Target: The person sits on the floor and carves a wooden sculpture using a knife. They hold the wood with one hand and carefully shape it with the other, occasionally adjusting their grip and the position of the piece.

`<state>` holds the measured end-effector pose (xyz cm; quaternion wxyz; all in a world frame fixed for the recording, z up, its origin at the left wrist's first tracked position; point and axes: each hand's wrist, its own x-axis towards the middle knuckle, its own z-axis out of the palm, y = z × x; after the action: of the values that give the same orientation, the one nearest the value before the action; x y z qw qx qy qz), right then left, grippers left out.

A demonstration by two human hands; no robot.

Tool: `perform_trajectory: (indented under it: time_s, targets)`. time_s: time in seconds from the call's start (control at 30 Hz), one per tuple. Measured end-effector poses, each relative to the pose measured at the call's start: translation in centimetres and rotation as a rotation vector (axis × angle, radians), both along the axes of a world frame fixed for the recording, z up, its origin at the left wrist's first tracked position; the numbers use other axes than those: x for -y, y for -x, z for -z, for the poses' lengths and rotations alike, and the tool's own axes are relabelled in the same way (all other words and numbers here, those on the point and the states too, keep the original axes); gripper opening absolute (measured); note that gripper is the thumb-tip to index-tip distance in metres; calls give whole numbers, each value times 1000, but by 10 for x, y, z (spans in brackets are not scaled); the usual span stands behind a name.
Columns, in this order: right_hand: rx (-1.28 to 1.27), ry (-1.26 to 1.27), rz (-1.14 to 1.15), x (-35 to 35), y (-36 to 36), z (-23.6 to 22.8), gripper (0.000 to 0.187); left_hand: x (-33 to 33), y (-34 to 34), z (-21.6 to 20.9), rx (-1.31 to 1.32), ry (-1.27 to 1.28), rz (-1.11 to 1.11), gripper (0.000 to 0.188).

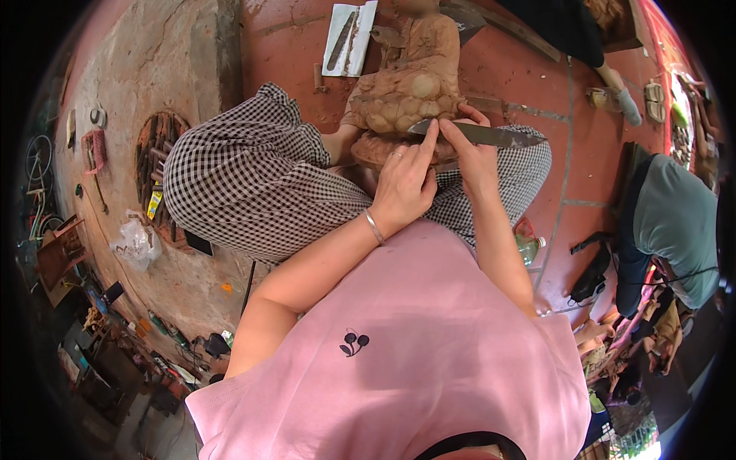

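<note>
Red tiled floor, workshop clutter at left. Carved wooden statue rests between checked-trousered knees — upright. Left hand presses fingers on the knife blade against the statue's base; right hand clasps the blade.

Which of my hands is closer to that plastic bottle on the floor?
Right. Your right hand grips the knife above the plastic bottle, on the same side. Your left hand steadies the blade at the carved statue, farther left.
</note>
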<state>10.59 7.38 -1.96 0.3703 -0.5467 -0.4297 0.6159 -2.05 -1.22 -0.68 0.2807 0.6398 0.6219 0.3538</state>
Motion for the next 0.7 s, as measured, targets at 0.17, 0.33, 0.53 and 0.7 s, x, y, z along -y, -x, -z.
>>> perform_trajectory:
  time_s: [0.17,0.33,0.53,0.7]
  targets:
    - [-91,9,74,6,5,-1,32,-3,1,1,0,41,25,80]
    - [-102,51,-9,5,-7,8,24,-5,3,-3,-104,107,60,78]
    - [-158,-25,45,11,1,4,27,0,2,-7,-82,13,13,77]
    - [-126,-44,30,12,9,9,30,-1,0,1,-10,-12,-30,76]
